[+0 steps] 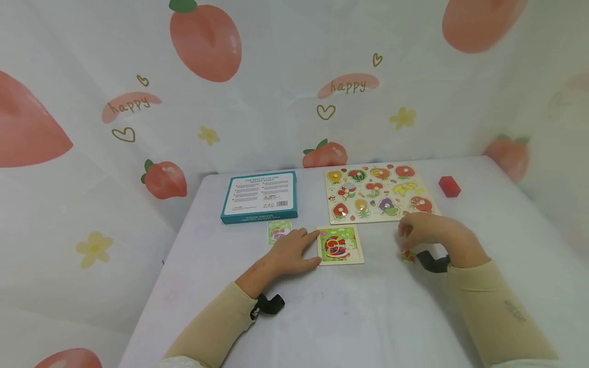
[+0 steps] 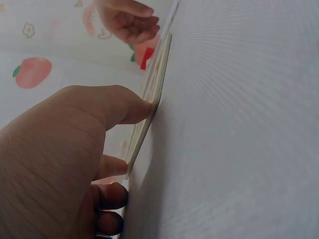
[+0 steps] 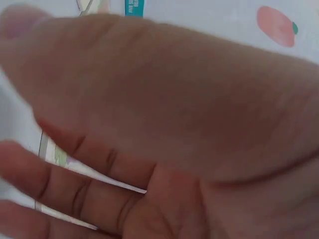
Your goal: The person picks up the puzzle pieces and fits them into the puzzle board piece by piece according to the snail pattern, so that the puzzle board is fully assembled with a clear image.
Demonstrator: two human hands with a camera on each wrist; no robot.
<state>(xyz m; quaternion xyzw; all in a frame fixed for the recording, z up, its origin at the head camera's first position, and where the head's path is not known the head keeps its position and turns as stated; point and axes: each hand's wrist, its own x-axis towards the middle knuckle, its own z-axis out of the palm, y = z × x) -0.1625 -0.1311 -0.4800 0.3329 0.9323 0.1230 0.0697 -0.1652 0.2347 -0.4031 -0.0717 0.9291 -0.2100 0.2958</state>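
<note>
My left hand [image 1: 290, 253] touches the left edge of a small square snail puzzle [image 1: 339, 245], thumb at the near corner and index finger at the far one. In the left wrist view, the thumb and a finger of that hand meet the rim of the thin board [image 2: 158, 84]. To the right, my right hand [image 1: 425, 230] hovers over a small red-and-green puzzle piece [image 1: 408, 256], its fingers bent loosely downward. In the right wrist view, the thumb [image 3: 124, 84] covers much of the picture, and no object shows between it and the fingers.
A snail picture card [image 1: 279, 231] lies behind the left hand, in front of a teal-edged box [image 1: 261, 197]. A wooden fruit peg board [image 1: 377, 191] stretches along the back, close to the right hand. A red block [image 1: 449, 186] sits at the back right.
</note>
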